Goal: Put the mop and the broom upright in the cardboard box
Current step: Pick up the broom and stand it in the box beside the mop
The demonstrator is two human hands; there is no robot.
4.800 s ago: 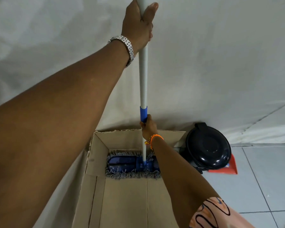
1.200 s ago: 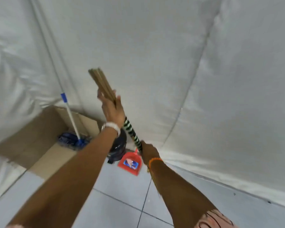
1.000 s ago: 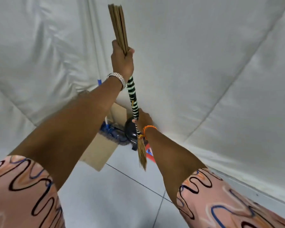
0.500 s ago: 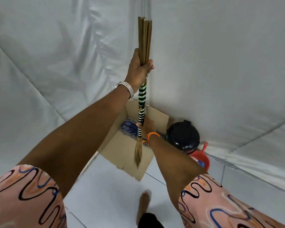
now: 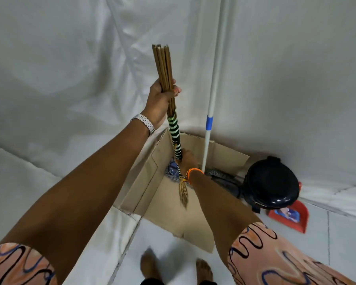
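A stick broom (image 5: pixel 174 128) with green-and-white banding hangs nearly upright over the open cardboard box (image 5: pixel 146 188). My left hand (image 5: pixel 162 99) is shut on its bare brown sticks near the top. My right hand (image 5: pixel 187 160) grips the banded part lower down, just above the tassel end, which points down into the box. The mop (image 5: pixel 211 108) stands upright in the far end of the box, its white pole with a blue collar leaning on the white sheet. Its blue fringed head is mostly hidden behind my right hand.
White sheeting covers the walls in this corner. A black lidded bin (image 5: pixel 272 183) stands right of the box, touching it, and a red dustpan (image 5: pixel 290 217) lies on the tiled floor beyond. My two bare feet (image 5: pixel 173 268) stand at the box's near edge.
I have stepped closer to the box and carried the broom over it, turning it upright. Both hands keep their grip. The mop stands where it was left.
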